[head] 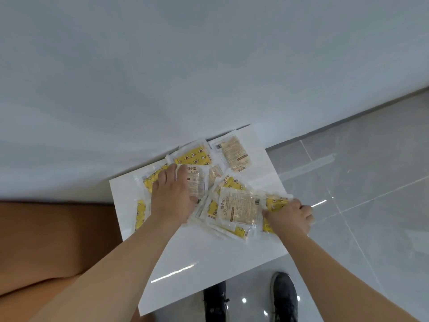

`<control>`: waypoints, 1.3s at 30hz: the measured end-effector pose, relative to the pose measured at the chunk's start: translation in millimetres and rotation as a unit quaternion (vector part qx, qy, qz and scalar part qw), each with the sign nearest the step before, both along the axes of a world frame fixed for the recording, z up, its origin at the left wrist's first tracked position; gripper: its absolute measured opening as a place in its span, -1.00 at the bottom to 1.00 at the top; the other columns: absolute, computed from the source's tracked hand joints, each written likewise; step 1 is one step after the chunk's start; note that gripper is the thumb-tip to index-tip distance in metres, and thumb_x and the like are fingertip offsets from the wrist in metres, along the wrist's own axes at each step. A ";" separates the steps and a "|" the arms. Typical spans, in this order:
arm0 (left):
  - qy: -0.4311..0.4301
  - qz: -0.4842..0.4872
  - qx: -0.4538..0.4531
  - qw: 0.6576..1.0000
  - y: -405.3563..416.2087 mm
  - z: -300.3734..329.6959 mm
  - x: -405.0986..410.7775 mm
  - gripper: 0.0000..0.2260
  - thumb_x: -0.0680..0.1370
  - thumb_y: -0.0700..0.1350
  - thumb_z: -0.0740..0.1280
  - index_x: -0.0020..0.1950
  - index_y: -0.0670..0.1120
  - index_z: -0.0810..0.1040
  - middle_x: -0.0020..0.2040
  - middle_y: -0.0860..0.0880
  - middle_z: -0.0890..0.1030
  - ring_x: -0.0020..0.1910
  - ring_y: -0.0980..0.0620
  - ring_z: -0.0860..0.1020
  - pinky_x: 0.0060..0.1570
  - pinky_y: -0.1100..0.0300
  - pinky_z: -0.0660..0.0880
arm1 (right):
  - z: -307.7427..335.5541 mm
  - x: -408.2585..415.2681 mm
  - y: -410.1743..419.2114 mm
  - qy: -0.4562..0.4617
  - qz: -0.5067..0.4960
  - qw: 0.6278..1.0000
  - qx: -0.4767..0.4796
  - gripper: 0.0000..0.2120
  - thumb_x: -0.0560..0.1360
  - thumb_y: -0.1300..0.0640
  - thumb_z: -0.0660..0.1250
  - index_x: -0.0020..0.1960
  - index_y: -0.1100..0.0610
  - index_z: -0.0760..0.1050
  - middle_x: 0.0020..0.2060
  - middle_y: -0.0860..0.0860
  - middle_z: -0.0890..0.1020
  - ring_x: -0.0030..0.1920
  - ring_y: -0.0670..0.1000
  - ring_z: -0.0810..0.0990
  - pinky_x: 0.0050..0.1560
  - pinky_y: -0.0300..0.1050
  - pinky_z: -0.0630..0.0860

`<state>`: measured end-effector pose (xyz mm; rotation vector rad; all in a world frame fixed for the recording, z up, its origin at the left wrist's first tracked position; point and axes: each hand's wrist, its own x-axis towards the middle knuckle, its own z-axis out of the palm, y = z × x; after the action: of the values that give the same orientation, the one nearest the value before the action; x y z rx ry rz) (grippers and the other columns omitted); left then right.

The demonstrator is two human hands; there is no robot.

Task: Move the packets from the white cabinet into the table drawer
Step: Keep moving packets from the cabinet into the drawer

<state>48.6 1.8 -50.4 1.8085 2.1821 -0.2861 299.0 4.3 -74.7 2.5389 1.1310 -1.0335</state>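
We see the packets (239, 205) spread over the white cabinet (209, 263) top — some under, some between the hands. Our left hand (173, 196) lies flat, fingers straight, pressing on a few. Our right hand (291, 216) curls round a yellow packet (275, 203) at the cabinet's edge — gripping it.

Left hand (173, 196) covers most of the packets (239, 209) under it, so the count in that overlapping pile can't be told (print is too blurred to read). Right hand (291, 216) hides the edge of the yellow packet (275, 203) it grips. Both forearms and the dark shoes (284, 298) are cut off by the bottom edge.
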 end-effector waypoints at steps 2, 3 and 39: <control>-0.002 0.051 0.003 0.999 5.5 -4.8 2.5 -0.27 0.42 0.17 0.44 0.43 -0.11 0.22 0.36 -0.13 0.34 0.35 -0.16 0.31 0.30 -0.01 0.31 | -3.3 1.3 -3.1 0.002 -0.006 1.000 0.023 -0.19 0.40 -0.10 0.47 0.40 0.28 0.15 0.31 0.21 0.28 0.35 0.24 0.27 0.36 0.09 0.27; -0.010 0.100 0.000 0.995 7.7 -6.7 4.6 -0.28 0.40 0.20 0.44 0.38 -0.14 0.26 0.31 -0.14 0.38 0.31 -0.17 0.35 0.25 -0.02 0.33 | -6.7 3.6 -4.9 0.020 -0.030 0.998 0.043 -0.28 0.41 -0.01 0.47 0.36 0.25 0.17 0.27 0.20 0.34 0.30 0.24 0.35 0.31 0.11 0.34; -0.065 -0.055 -0.013 0.996 -77.6 -24.6 -58.2 -0.59 0.38 -0.23 0.46 0.22 -0.12 0.51 0.27 -0.16 0.45 0.11 -0.17 0.54 0.07 0.02 0.54 | 22.9 -66.3 6.4 0.062 0.555 0.826 0.074 -0.81 0.55 0.06 0.22 0.14 0.07 0.38 0.11 0.00 0.34 0.05 0.05 0.45 0.18 -0.13 0.30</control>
<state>-9.6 -75.9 -75.0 1.8824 1.9871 -0.2127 232.8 10.7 -51.8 1.3538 2.3137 -0.7420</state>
